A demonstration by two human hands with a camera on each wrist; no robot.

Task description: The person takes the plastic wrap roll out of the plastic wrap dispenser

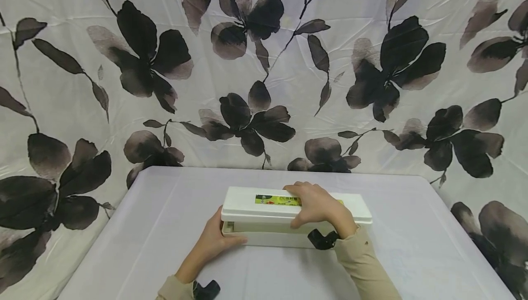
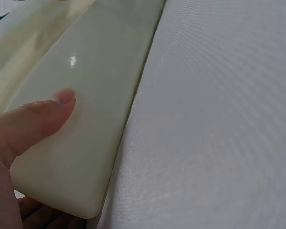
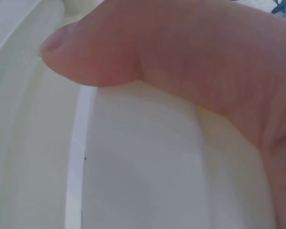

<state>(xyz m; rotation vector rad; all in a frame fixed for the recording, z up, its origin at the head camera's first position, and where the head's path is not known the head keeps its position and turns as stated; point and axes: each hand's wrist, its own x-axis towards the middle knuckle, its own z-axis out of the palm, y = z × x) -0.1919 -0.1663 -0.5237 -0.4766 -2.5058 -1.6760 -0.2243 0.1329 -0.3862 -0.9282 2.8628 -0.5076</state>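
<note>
A long white plastic box (image 1: 276,239), apparently a cling film dispenser, lies across the table. Its white lid (image 1: 243,203), with a green and yellow label (image 1: 272,199), is raised off the base along the front, leaving a gap. My left hand (image 1: 214,238) grips the base at its left end, thumb (image 2: 43,114) on the front wall and fingers round the end. Across the lid, my right hand (image 1: 319,203) holds it with the thumb (image 3: 90,57) at the front edge and the fingers over the top, covering part of the label. What lies inside is hidden.
A white cloth covers the table (image 1: 173,208), whose far edge runs just behind the box. Beyond it hangs a pale curtain (image 1: 321,121) with dark flowers. Black wrist mounts (image 1: 323,239) sit at both wrists, the right one close before the box front.
</note>
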